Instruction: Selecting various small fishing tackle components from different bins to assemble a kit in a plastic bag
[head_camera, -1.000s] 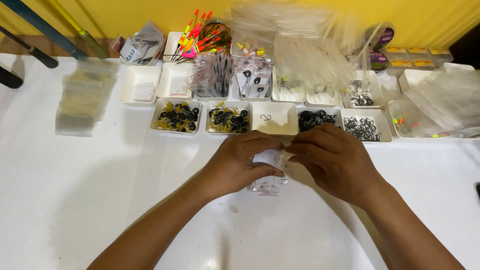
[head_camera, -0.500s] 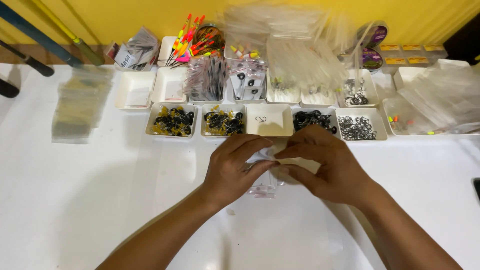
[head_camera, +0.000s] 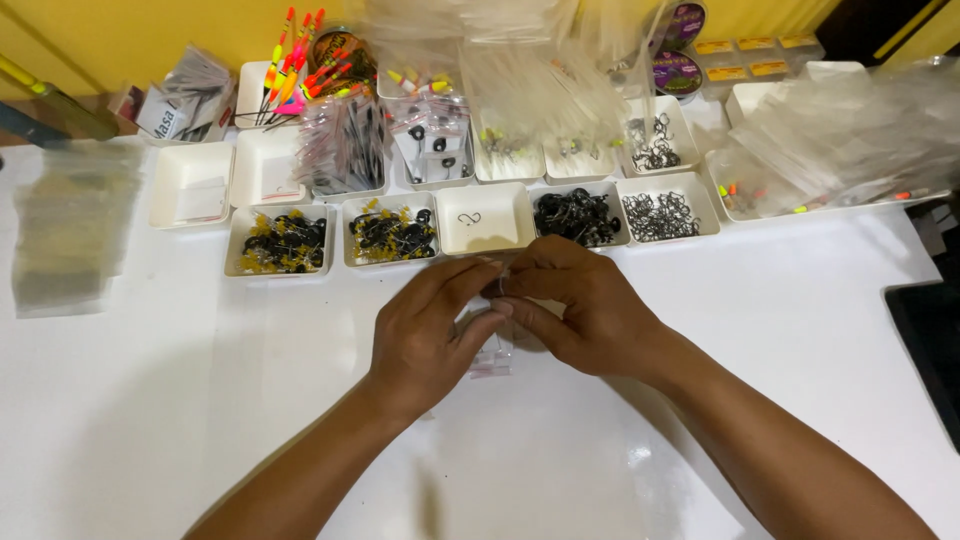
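Left hand: our left hand (head_camera: 425, 335) pinches the small clear plastic bag (head_camera: 492, 350), steadying it from below.
Right hand: our right hand (head_camera: 585, 310) pinches its top edge, fingertips meeting the left's, likely holding its mouth.
Bag: see-through, limp, hanging between both hands above the white table (head_camera: 160, 400), mid-table.
Trays: we see white trays (head_camera: 485, 220) along the far edge, just beyond the hands, within easy reach.
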